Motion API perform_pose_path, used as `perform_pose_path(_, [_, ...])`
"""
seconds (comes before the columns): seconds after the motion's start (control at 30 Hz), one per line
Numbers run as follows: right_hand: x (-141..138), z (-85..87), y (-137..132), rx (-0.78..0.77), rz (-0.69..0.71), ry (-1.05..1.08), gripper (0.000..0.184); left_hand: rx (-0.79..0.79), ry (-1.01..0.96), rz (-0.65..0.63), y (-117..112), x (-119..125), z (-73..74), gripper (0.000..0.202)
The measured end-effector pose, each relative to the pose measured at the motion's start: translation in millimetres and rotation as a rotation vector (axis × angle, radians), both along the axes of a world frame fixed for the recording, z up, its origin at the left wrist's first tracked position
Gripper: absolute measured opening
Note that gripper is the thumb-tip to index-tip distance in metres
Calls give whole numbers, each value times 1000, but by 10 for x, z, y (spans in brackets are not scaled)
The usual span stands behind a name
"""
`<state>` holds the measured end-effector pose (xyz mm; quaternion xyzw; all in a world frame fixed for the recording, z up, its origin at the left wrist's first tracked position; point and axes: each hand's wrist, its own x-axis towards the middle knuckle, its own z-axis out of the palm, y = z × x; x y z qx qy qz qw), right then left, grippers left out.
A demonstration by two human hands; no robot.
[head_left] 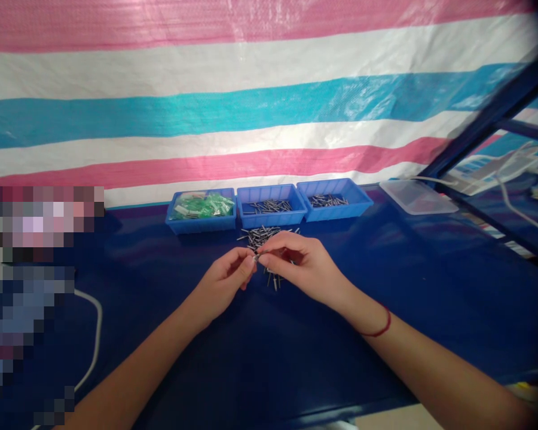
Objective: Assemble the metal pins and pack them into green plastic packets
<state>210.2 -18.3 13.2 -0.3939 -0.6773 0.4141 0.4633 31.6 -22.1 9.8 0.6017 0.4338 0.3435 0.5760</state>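
Glossy dark-blue tabletop (296, 358) lies nearest. Over it the left hand (226, 278) and right hand (298, 263) meet, fingertips pinching what looks like one slim metal pin (256, 258). Behind sit a loose heap of pins (262, 235), three rectangular blue plastic trays (271, 220), then woven striped tarp (251, 107).

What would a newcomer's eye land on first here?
The pink, white and turquoise striped woven tarp fills the background. At centre, the left hand and right hand pinch a small silver metal pin together above a loose pile of grey metal pins on the dark blue table, with three blue plastic bins behind.
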Motion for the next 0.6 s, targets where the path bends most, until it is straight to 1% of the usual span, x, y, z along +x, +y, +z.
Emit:
perform_pose_path(0.13, [12, -6, 2, 41, -22, 4, 9, -27, -38, 2, 2, 5, -20, 31])
perform_pose_path(0.27, [1, 4, -9, 103, -44, -24, 7, -64, -131, 25, 3, 17, -38, 35])
perform_pose_path(0.37, [-10, 17, -17, 173, -40, -44, 6, -36, -92, -12, 7, 17, -26, 33])
perform_pose_path(0.43, [-10, 22, -19, 207, -36, -46, 6, -7, -52, -13, 13, 11, -15, 30])
perform_pose_path(0.53, [3, 15, -14, 231, -44, -64, 9, 28, -51, 58, 25, 1, -11, 26])
perform_pose_path(0.6, [11, -2, -7, 254, -53, -114, 11, 46, -50, 110, 31, -1, -18, 24])
